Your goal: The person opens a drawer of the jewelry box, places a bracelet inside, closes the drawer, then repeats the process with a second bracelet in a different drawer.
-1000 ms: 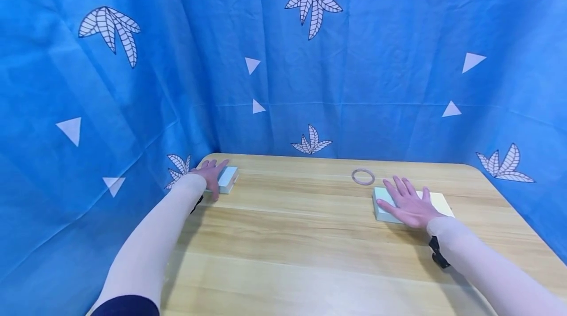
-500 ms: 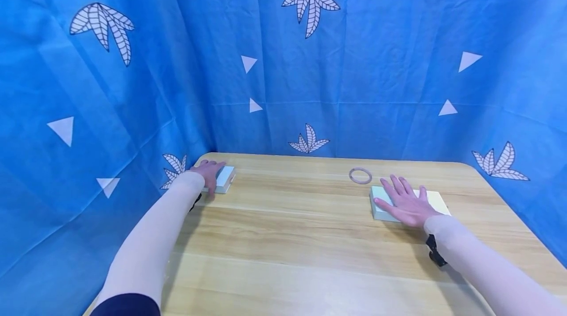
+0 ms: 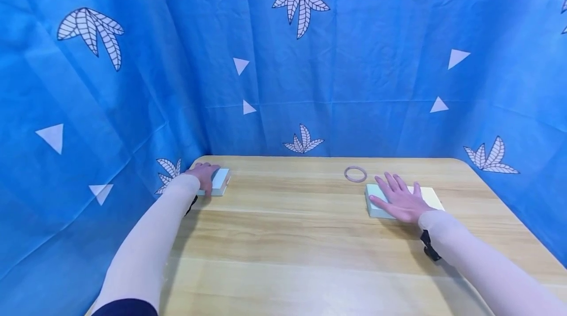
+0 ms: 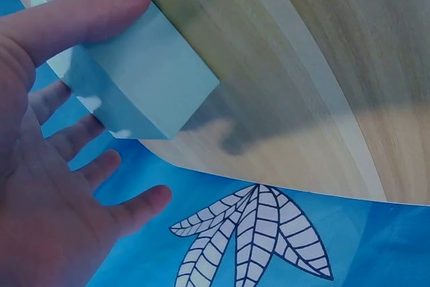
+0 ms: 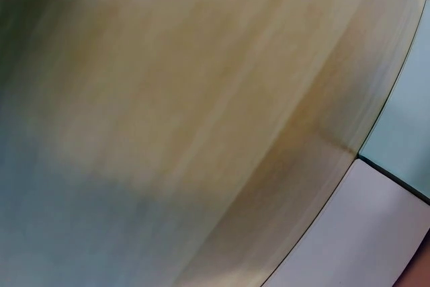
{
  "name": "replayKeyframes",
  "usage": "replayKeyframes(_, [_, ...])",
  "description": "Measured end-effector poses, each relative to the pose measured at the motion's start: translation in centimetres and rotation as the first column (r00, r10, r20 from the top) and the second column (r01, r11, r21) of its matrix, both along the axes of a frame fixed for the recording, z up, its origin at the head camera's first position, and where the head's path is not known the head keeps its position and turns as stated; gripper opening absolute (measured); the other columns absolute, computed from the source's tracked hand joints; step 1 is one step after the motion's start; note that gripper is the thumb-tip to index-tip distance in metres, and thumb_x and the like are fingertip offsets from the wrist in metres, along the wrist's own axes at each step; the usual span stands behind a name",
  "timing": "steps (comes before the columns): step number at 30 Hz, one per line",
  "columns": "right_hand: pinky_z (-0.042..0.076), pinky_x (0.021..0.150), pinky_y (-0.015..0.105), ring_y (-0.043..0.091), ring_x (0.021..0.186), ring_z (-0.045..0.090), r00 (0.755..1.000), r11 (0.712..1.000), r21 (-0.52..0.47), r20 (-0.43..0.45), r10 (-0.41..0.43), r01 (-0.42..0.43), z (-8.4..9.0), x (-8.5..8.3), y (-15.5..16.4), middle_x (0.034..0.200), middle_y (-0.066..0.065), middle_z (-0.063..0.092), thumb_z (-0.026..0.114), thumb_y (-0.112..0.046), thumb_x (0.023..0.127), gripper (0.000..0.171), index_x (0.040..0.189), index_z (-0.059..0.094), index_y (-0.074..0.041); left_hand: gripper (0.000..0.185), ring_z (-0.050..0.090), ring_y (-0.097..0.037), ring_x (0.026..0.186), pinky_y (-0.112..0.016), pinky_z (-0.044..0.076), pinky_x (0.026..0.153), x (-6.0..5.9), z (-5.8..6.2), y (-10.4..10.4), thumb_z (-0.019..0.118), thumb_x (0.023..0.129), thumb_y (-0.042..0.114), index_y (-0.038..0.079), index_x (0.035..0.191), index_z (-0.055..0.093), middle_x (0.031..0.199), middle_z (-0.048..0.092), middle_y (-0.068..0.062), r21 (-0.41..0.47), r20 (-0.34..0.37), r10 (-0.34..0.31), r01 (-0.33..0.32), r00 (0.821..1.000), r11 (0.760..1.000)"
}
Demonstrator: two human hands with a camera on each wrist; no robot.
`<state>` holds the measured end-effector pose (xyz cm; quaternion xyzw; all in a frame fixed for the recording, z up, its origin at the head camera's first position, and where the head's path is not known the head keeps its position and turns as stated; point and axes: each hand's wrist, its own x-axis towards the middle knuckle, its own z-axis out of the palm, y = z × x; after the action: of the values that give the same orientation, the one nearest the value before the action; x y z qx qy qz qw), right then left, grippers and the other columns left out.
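Note:
At the far left corner of the table, a pale blue box (image 3: pixel 220 181) lies under my left hand (image 3: pixel 204 176). In the left wrist view the thumb lies across the box's broad face, while the index and middle fingertips reach its other side. The ring and little fingers extend straight, apart from it. My right hand (image 3: pixel 402 205) rests spread, palm down, over a mint-green box (image 3: pixel 374 206) and a cream box (image 3: pixel 433 199) set side by side. Part of both boxes is hidden beneath it. Only a sliver of this hand shows in the right wrist view.
Just beyond the right hand, a thin pale purple ring (image 3: pixel 356 181) lies flat on the wooden table (image 3: pixel 283 237). A blue patterned curtain (image 3: pixel 376 60) hangs close along the table's back and left edges.
The left thumb and fingers have drawn in slightly closer to the blue box. The right hand keeps its place on its boxes. Everything shifts left in the head view as the camera turns.

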<state>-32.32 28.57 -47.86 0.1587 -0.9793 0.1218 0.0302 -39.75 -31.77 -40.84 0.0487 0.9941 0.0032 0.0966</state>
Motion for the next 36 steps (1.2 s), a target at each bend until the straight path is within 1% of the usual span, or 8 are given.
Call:
replayKeyframes(8, [-0.004, 0.105, 0.084, 0.052, 0.151, 0.007, 1.0, 1.0, -0.005, -0.001, 0.0, 0.0, 0.2, 0.2, -0.2, 0.167, 0.025, 0.008, 0.032, -0.07, 0.099, 0.087, 0.162, 0.02, -0.012, 0.099, 0.033, -0.046, 0.133, -0.068, 0.037, 0.106, 1.0, 0.7, 0.6, 0.089, 0.072, 0.022, 0.009, 0.155, 0.036, 0.151, 0.037, -0.026, 0.013, -0.004, 0.005, -0.005, 1.0, 1.0])
replayKeyframes(11, [-0.003, 0.105, 0.084, 0.051, 0.151, 0.008, 1.0, 1.0, -0.003, -0.003, 0.001, -0.001, 0.2, 0.2, -0.3, 0.167, 0.024, 0.009, 0.031, -0.071, 0.099, 0.087, 0.162, 0.02, -0.012, 0.098, 0.032, -0.046, 0.136, -0.069, 0.035, 0.107, 1.0, 0.9, 0.9, 0.087, 0.073, 0.022, 0.009, 0.155, 0.036, 0.153, 0.036, -0.026, 0.018, -0.01, 0.003, -0.003, 1.0, 1.0])
replayKeyframes(19, [-0.002, 0.105, 0.084, 0.052, 0.151, 0.009, 1.0, 1.0, 0.016, -0.01, 0.0, 0.0, 0.1, 0.2, 0.0, 0.167, 0.025, 0.01, 0.031, -0.071, 0.099, 0.087, 0.162, 0.02, -0.012, 0.098, 0.032, -0.045, 0.139, -0.071, 0.032, 0.108, 0.4, 0.8, 2.0, 0.087, 0.07, 0.031, 0.012, 0.153, 0.039, 0.155, 0.034, -0.025, 0.035, -0.047, -0.043, 0.044, 0.998, 0.998])
replayKeyframes(23, [-0.002, 0.105, 0.084, 0.052, 0.151, 0.01, 1.0, 1.0, 0.012, -0.013, 0.003, -0.003, 0.1, 0.1, 0.0, 0.167, 0.025, 0.01, 0.032, -0.071, 0.099, 0.087, 0.162, 0.02, -0.012, 0.1, 0.032, -0.043, 0.139, -0.071, 0.03, 0.11, 0.5, 0.9, 2.8, 0.086, 0.069, 0.033, 0.012, 0.153, 0.039, 0.157, 0.032, -0.024, 0.061, -0.059, -0.058, 0.061, 0.997, 0.996])
replayKeyframes(26, [-0.002, 0.105, 0.084, 0.052, 0.151, 0.01, 1.0, 1.0, 0.012, -0.014, 0.003, -0.003, 0.1, 0.0, 0.1, 0.167, 0.025, 0.01, 0.032, -0.071, 0.099, 0.087, 0.162, 0.02, -0.012, 0.099, 0.032, -0.042, 0.139, -0.071, 0.028, 0.11, 0.6, 1.2, 3.4, 0.086, 0.068, 0.034, 0.011, 0.153, 0.04, 0.155, 0.035, -0.023, 0.066, -0.076, -0.08, 0.085, 0.994, 0.994])
replayKeyframes(28, [-0.003, 0.105, 0.084, 0.052, 0.151, 0.01, 1.0, 1.0, 0.011, -0.016, 0.003, -0.002, 0.0, 0.0, 0.1, 0.167, 0.025, 0.011, 0.032, -0.071, 0.098, 0.087, 0.162, 0.02, -0.013, 0.098, 0.035, -0.042, 0.138, -0.072, 0.029, 0.109, 0.8, 1.4, 3.8, 0.086, 0.068, 0.035, 0.01, 0.152, 0.041, 0.152, 0.04, -0.022, 0.063, -0.093, -0.102, 0.108, 0.99, 0.992])
replayKeyframes(31, [-0.003, 0.105, 0.084, 0.052, 0.15, 0.01, 1.0, 1.0, 0.01, -0.016, 0.002, -0.002, 0.0, 0.0, 0.1, 0.167, 0.025, 0.01, 0.031, -0.071, 0.098, 0.087, 0.162, 0.02, -0.013, 0.097, 0.039, -0.039, 0.133, -0.071, 0.03, 0.109, 1.3, 1.7, 4.5, 0.086, 0.068, 0.039, 0.012, 0.15, 0.043, 0.149, 0.044, -0.019, 0.066, -0.11, -0.112, 0.119, 0.988, 0.991])
replayKeyframes(36, [-0.003, 0.105, 0.084, 0.053, 0.15, 0.01, 1.0, 1.0, 0.007, -0.014, 0.004, -0.004, 0.1, 0.1, 0.1, 0.167, 0.025, 0.01, 0.032, -0.071, 0.099, 0.087, 0.162, 0.02, -0.012, 0.095, 0.04, -0.036, 0.131, -0.069, 0.029, 0.11, 2.3, 2.0, 5.8, 0.085, 0.07, 0.044, 0.013, 0.15, 0.044, 0.148, 0.045, -0.017, 0.061, -0.129, -0.126, 0.134, 0.984, 0.989])
